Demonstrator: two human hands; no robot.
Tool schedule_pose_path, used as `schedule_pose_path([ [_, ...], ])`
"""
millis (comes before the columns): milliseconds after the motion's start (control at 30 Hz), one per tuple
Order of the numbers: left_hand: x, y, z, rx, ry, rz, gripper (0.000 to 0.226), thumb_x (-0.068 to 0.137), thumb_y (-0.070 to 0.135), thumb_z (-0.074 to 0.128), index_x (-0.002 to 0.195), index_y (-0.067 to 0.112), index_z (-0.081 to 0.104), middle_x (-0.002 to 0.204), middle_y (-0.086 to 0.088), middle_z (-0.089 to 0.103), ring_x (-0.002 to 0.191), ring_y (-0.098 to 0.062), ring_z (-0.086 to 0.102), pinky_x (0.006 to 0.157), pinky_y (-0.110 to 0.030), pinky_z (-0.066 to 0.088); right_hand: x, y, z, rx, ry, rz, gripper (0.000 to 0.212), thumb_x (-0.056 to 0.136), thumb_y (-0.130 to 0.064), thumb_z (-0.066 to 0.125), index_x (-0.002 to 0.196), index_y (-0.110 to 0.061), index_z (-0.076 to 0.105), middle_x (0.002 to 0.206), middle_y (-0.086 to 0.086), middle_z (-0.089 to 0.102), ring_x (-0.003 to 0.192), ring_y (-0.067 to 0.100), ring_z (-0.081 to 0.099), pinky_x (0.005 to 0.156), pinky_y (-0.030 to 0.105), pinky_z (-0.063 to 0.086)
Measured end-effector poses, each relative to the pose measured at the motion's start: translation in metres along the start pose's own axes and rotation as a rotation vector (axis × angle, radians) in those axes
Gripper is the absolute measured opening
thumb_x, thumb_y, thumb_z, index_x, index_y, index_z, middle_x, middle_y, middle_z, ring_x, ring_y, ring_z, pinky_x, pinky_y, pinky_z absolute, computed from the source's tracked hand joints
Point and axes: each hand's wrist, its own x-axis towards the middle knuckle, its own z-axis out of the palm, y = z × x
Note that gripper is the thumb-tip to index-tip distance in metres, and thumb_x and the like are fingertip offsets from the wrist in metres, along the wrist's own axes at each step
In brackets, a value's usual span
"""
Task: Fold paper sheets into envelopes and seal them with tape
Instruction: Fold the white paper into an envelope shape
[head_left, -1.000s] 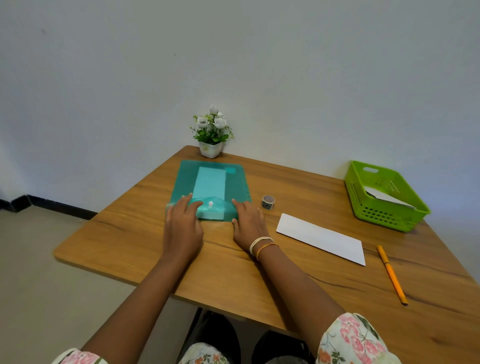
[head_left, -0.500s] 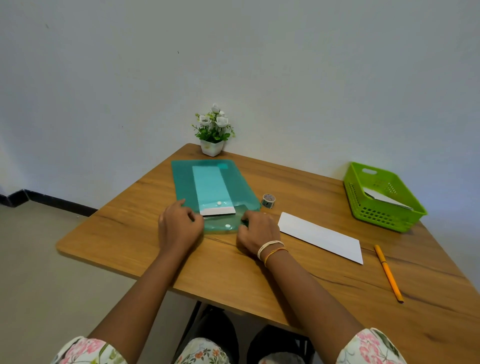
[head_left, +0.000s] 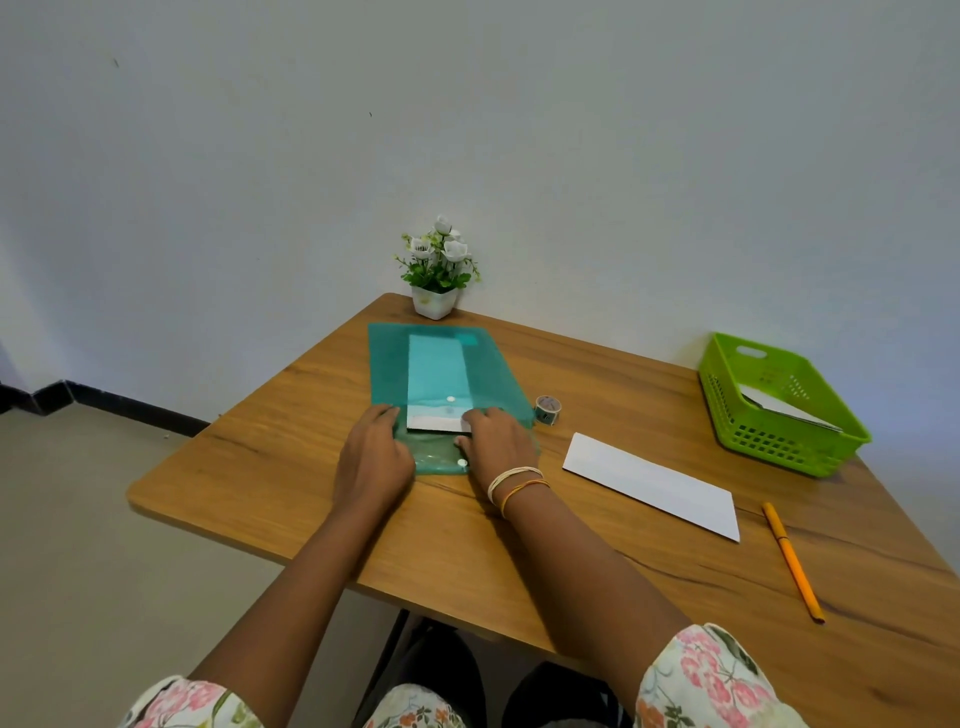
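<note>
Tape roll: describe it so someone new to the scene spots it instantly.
Start at the wooden table and find the teal plastic folder lying near its far edge. The tape roll stands on the bare wood just off the folder's right edge, between it and the white folded sheet. It is the only small round thing there.

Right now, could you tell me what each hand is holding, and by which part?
The right hand pinches the white paper at its near right corner; the left hand presses the teal folder at its open mouth.
</note>
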Motion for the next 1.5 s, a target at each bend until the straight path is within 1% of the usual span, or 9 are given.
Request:
schedule_pose_path([
  [200,0.002,-0.003,0.003,0.002,-0.013,0.03,0.051,0.087,0.005,0.046,0.138,0.007,0.044,0.138,-0.002,0.045,0.117,-0.018,0.05,0.092,-0.031,0.046,0.007,-0.005,0.0,-0.132,0.044,-0.078,0.017,0.096,-0.015,0.047,0.102,-0.008,0.062,0.098,0.012,0.058,0.087,0.032,0.061,0.06,0.034,0.041],
  [367,0.002,-0.006,0.006,0.026,-0.003,0.049,0.043,0.092,0.01,0.041,0.135,0.006,0.048,0.137,-0.002,0.046,0.117,-0.019,0.05,0.092,-0.035,0.048,-0.002,0.001,0.002,-0.047,0.115,-0.059,0.02,0.095,-0.023,0.05,0.099,-0.009,0.064,0.097,0.009,0.058,0.081,0.028,0.061,0.059,0.033,0.045],
  [600,0.005,-0.002,0.004,-0.032,0.016,0.095,0.05,0.086,0.004,0.048,0.136,0.008,0.047,0.137,-0.003,0.047,0.119,-0.018,0.049,0.094,-0.032,0.045,0.01,0.005,-0.004,-0.147,-0.089,-0.076,0.037,0.097,-0.04,0.044,0.129,-0.022,0.048,0.11,0.01,0.053,0.09,0.034,0.062,0.061,0.035,0.042],
  [700,0.003,-0.004,0.005,-0.028,0.005,0.084,0.05,0.087,0.006,0.051,0.137,0.007,0.046,0.138,-0.004,0.046,0.121,-0.018,0.048,0.096,-0.031,0.043,0.011,-0.001,-0.001,-0.187,-0.097,-0.088,0.026,0.101,-0.028,0.039,0.117,-0.014,0.054,0.107,0.011,0.053,0.087,0.036,0.062,0.057,0.034,0.036],
  [967,0.004,-0.01,0.01,0.054,0.017,0.122,0.037,0.1,0.026,0.037,0.12,0.006,0.06,0.13,-0.008,0.055,0.117,-0.021,0.051,0.096,-0.039,0.043,-0.017,0.01,0.002,0.112,0.314,-0.124,0.018,0.085,-0.029,0.054,0.087,-0.012,0.061,0.088,0.003,0.05,0.076,0.016,0.048,0.062,0.028,0.047],
  [1100,0.003,-0.01,0.01,0.102,0.004,0.11,0.047,0.1,0.042,0.037,0.112,0.009,0.067,0.133,-0.009,0.056,0.123,-0.022,0.05,0.103,-0.043,0.036,-0.03,0.016,-0.016,0.483,0.448,0.004,0.017,0.088,-0.03,0.045,0.095,-0.014,0.049,0.092,0.001,0.052,0.084,0.012,0.052,0.057,0.021,0.048],
  [1200,0.002,-0.011,0.008,0.111,0.015,0.103,0.05,0.098,0.049,0.038,0.106,0.011,0.07,0.13,-0.007,0.059,0.121,-0.022,0.051,0.1,-0.042,0.037,-0.027,0.021,-0.039,0.668,0.583,0.13,0.025,0.089,-0.033,0.038,0.094,-0.011,0.047,0.083,0.001,0.052,0.071,0.01,0.053,0.048,0.018,0.039],
  [1367,-0.001,-0.007,0.003,0.125,0.096,0.136,0.043,0.092,0.055,0.044,0.078,0.018,0.059,0.086,0.003,0.058,0.082,-0.017,0.054,0.084,-0.039,0.042,-0.011,0.03,-0.09,0.939,0.866,0.352,0.011,0.089,-0.009,0.052,0.092,-0.001,0.057,0.083,0.005,0.057,0.068,0.0,0.05,0.053,0.002,0.037],
  [1500,0.0,-0.01,0.003,0.152,0.107,0.131,0.046,0.095,0.057,0.034,0.069,0.021,0.049,0.074,0.006,0.05,0.072,-0.015,0.048,0.089,-0.046,0.043,-0.003,0.044,-0.124,1.023,1.044,0.461,0.014,0.09,-0.003,0.052,0.098,-0.001,0.063,0.092,0.001,0.06,0.08,0.012,0.053,0.063,-0.003,0.036],
])
